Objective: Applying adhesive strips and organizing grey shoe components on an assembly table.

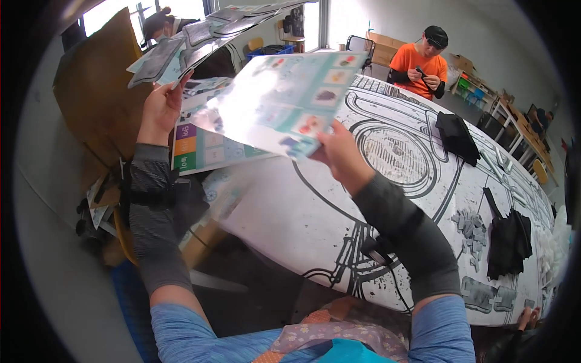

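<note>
My right hand [344,152] pinches the lower right corner of a glossy teal-and-white printed sheet [290,91], held tilted above the table, with glare over its left part. At the left, my left hand [162,110] is raised, its fingers closed on the edge of a thin sheet with large grey shapes [158,57]. Below these, a printed sheet with purple, orange and green blocks [209,154] lies at the table's left edge. Dark grey sleeves cover both my forearms.
Black line drawings cover the long white table [272,212]. On its right lie black cloth pieces [510,242], small grey pieces [472,233] and flat grey shapes [479,294]. Across it sits a person in orange [417,63]. A brown board [97,91] stands at left.
</note>
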The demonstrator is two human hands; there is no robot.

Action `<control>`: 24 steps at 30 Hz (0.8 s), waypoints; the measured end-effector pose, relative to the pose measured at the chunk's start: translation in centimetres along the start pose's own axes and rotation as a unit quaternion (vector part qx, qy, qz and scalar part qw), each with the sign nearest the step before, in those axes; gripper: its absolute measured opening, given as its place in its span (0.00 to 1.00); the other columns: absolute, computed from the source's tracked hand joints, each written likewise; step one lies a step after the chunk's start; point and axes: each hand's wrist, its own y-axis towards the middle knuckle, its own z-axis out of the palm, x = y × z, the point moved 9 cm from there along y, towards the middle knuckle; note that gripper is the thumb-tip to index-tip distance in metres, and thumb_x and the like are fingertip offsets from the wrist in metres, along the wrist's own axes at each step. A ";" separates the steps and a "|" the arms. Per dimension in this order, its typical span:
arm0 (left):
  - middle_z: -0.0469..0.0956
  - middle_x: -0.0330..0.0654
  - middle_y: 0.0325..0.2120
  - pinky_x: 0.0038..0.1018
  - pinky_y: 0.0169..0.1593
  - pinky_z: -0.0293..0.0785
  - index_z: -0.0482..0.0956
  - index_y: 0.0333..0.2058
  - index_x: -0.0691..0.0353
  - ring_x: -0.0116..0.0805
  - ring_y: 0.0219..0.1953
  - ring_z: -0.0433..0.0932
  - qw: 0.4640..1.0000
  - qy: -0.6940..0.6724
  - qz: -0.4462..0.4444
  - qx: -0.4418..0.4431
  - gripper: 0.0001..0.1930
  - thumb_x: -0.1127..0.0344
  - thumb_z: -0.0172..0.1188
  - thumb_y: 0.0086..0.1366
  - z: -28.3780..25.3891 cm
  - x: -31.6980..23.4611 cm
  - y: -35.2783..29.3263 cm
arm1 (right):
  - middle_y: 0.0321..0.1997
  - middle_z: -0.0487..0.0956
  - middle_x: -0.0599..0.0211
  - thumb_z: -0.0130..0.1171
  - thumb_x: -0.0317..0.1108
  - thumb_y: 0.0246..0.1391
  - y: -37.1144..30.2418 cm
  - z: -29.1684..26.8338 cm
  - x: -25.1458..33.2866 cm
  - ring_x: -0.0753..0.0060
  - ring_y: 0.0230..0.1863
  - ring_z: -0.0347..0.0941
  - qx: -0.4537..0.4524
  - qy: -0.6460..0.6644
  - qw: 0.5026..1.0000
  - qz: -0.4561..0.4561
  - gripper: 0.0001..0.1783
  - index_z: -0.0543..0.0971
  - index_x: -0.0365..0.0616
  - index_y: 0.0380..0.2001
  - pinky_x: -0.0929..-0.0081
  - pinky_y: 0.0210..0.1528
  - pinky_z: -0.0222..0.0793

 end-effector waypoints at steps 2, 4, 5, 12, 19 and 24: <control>0.75 0.63 0.47 0.18 0.43 0.84 0.58 0.49 0.71 0.42 0.46 0.82 0.998 -0.029 -0.024 0.052 0.12 0.82 0.42 0.68 3.4 -0.9 -1.5 | 0.52 0.75 0.56 0.48 0.34 0.67 4.8 2.8 0.9 0.58 0.46 0.80 0.040 0.000 0.997 -0.058 0.21 0.63 0.40 0.60 0.64 0.49 0.80; 0.75 0.61 0.47 0.17 0.43 0.84 0.59 0.50 0.71 0.39 0.46 0.82 0.998 -0.009 -0.023 0.051 0.12 0.81 0.42 0.69 4.1 -0.7 -1.8 | 0.60 0.68 0.53 0.52 0.50 0.66 7.6 3.8 -0.2 0.59 0.48 0.78 0.007 0.032 0.999 0.017 0.31 0.61 0.43 0.63 0.66 0.48 0.77; 0.75 0.60 0.47 0.16 0.43 0.83 0.59 0.51 0.71 0.37 0.45 0.82 0.999 0.004 -0.025 0.045 0.12 0.80 0.42 0.70 4.4 0.0 -1.6 | 0.60 0.68 0.53 0.52 0.50 0.66 7.9 3.5 -0.1 0.59 0.48 0.78 0.002 0.042 0.999 0.016 0.31 0.61 0.43 0.63 0.66 0.48 0.77; 0.77 0.38 0.39 0.28 0.42 0.74 0.64 0.61 0.61 0.33 0.40 0.79 0.950 0.301 0.043 0.069 0.21 0.71 0.49 0.71 1.2 2.0 -6.6 | 0.60 0.69 0.55 0.46 0.54 0.67 -1.0 -1.4 -1.9 0.59 0.50 0.76 0.050 -0.061 0.993 0.091 0.32 0.65 0.37 0.61 0.66 0.51 0.72; 0.69 0.47 0.59 0.36 0.55 0.76 0.56 0.67 0.60 0.41 0.53 0.77 0.959 0.121 -0.244 0.076 0.30 0.75 0.45 0.65 6.8 13.7 -15.7 | 0.54 0.77 0.55 0.43 0.48 0.70 -18.3 -25.0 1.2 0.60 0.52 0.76 -0.185 0.108 0.976 0.037 0.25 0.69 0.37 0.57 0.66 0.54 0.72; 0.63 0.50 0.64 0.37 0.61 0.70 0.53 0.69 0.60 0.44 0.61 0.71 0.937 0.044 -0.316 0.142 0.33 0.79 0.42 0.64 7.4 21.2 -20.5 | 0.53 0.77 0.54 0.40 0.51 0.70 -29.1 -27.9 2.2 0.62 0.50 0.77 -0.201 0.153 0.966 -0.044 0.27 0.70 0.40 0.57 0.65 0.53 0.73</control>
